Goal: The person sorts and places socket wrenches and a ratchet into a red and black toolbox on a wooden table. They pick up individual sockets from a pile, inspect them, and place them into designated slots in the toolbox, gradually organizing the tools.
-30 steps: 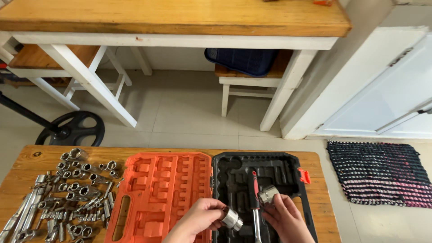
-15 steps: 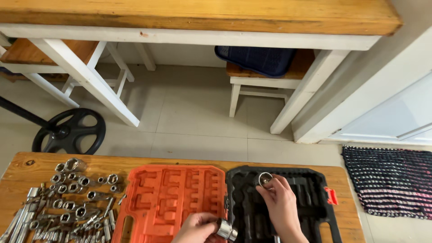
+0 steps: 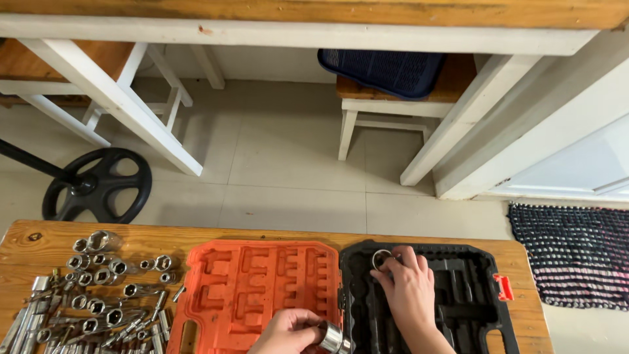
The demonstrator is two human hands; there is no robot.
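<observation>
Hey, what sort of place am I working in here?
Probably a home room used as a workshop: a wooden table with an open socket-set case, loose sockets, a tiled floor and a woven mat.

left of table: loose sockets and bars crowd the wood, little bare room between them.
far edge: a bare strip of table runs behind the case, open for passing.
middle: orange lid lies flat, ribbed, nothing on it.
black tray: right hand covers its left part with a socket at the far corner; right part is open.
near edge: left hand with a socket blocks the hinge line.
right of tray: narrow bare wood past the orange latch.
</observation>
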